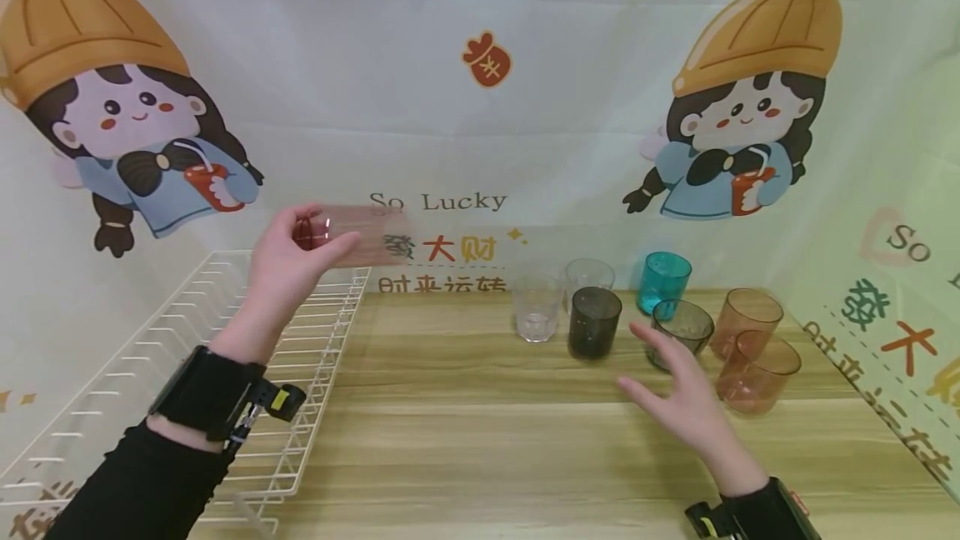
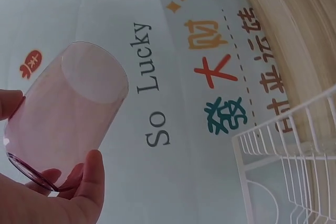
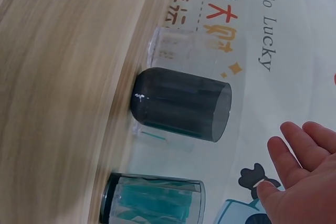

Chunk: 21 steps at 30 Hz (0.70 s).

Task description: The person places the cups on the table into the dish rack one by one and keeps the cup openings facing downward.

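Note:
A clear pink cup (image 1: pixel 367 236) lies sideways in the grip of my left hand (image 1: pixel 300 252), lifted above the white wire rack (image 1: pixel 330 357). In the left wrist view, fingers and thumb curl round the base of that pink cup (image 2: pixel 68 108), its mouth pointing away. My right hand (image 1: pixel 686 398) is held in the air with fingers spread, touching nothing. Nearest to it stand a smoky grey cup (image 1: pixel 682 327), a dark grey cup (image 1: pixel 595 323) and two amber cups (image 1: pixel 757 373). The right wrist view has the dark cup (image 3: pixel 181 103) beside the hand (image 3: pixel 310 177).
Behind the dark cup stand two colourless cups (image 1: pixel 536 311), and a teal cup (image 1: pixel 664 282) is further back. All rest on the wooden tabletop (image 1: pixel 480 440). A printed cloth (image 1: pixel 570 107) hangs along the back, and the rack takes up the left side.

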Tool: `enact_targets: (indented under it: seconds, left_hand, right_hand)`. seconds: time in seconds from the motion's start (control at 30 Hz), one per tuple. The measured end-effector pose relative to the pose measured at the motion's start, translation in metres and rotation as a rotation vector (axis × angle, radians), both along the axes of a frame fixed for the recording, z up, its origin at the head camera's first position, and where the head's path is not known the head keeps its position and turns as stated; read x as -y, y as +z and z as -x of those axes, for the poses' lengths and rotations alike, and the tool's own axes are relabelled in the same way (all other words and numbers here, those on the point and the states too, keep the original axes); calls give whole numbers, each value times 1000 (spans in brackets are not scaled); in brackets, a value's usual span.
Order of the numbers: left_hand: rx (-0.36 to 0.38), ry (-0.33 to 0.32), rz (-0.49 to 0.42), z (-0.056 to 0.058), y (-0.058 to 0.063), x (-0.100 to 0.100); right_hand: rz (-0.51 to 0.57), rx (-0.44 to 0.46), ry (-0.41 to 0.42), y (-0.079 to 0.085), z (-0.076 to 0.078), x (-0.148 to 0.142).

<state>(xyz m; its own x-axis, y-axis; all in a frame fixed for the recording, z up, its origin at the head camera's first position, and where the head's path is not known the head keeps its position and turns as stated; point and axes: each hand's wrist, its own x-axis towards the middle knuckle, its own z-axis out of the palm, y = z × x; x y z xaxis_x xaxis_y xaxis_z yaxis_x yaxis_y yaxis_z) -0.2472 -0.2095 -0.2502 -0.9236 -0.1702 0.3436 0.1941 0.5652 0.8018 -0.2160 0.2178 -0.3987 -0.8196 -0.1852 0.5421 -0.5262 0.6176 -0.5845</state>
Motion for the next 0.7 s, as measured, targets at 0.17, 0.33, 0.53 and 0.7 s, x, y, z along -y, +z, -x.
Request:
enact_targets:
  seconds: [0.17,0.33,0.53,0.7]
  left_hand:
    - [21,40,49,9,-7,19]
    - [40,95,91,18,-12,39]
    - [88,143,126,26,-21,57]
    - [149,188,130,29,-31,72]
  right_hand:
    - [-15,0,3,-1,-2,-3]
    - [-23,7,-8,-4,-3,-6]
    - [-38,18,-33,-5,-4,-12]
    - [-47,41,-47,-7,-7,-14]
